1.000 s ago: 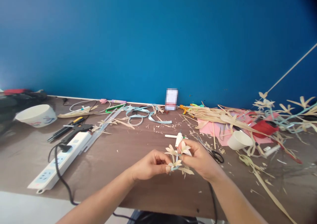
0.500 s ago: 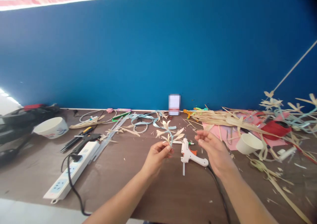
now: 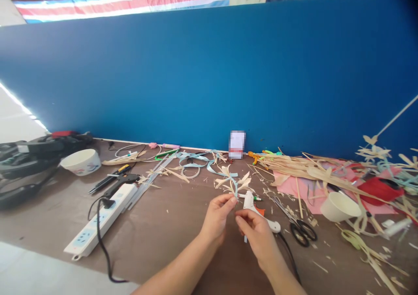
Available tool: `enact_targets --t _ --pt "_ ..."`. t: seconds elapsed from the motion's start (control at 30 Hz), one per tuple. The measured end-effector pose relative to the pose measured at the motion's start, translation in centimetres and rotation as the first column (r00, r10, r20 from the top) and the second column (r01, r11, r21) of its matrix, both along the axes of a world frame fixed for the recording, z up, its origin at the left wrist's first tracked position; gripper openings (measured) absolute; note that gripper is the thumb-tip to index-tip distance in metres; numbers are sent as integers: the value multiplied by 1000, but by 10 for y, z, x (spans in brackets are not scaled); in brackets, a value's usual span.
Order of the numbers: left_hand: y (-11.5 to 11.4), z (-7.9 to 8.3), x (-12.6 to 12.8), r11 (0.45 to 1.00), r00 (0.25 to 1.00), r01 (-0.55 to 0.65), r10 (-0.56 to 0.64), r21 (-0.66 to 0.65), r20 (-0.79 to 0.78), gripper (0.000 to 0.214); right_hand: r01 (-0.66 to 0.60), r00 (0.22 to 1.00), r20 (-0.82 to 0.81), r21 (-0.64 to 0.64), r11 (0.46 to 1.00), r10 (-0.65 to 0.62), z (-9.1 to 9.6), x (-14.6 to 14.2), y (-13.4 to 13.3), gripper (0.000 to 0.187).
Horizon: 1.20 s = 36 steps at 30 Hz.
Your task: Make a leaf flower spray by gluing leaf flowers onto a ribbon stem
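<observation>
Petals of straw already sit on the small flower sprig (image 3: 232,182), which our left hand (image 3: 218,216) pinches by its stem above the tabletop (image 3: 170,225); our right hand (image 3: 256,234) (fingers closed) touches the stem's foot, the glue gun (image 3: 257,208) lies unused.

Both forearms bare to the frame edge (no sleeves, watch or rings showing), hands (image 3: 240,225) ungloved

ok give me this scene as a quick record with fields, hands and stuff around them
left hand: pinches stem of pale straw flower sprig with light blue strip
right hand: fingertips at the stem's lower end
behind hands: white hot glue gun lying on brown table
right side: black scissors, white paper cup
left side: white power strip
</observation>
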<state>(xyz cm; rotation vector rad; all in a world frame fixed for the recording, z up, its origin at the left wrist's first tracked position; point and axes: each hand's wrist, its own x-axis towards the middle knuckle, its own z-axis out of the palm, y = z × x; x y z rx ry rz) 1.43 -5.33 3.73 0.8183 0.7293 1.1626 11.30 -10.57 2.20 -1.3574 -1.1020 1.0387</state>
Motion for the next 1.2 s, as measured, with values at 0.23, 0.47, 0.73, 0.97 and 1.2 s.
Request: enact_targets --t 0.23,0.47,0.73,0.97,1.2 --pt "-8 -4 -6 999 1000 17 -17 -31 -12 19 -37 999 12 10 999 37 -2 -7 -2 18" --pt "-15 -2 -17 993 991 94 -86 75 -104 15 -42 997 -64 -18 999 40 0 -12 -3 21" --pt "-15 -3 -22 991 969 2 32 136 -245 14 12 998 63 59 998 -16 -3 -15 -5 20" --pt "-13 -2 -24 995 987 -56 67 83 -143 15 37 979 195 133 990 -63 1 -13 -10 17" --pt "-17 5 -23 924 970 201 -142 -324 196 17 191 962 -207 49 980 -177 17 4 2 30"
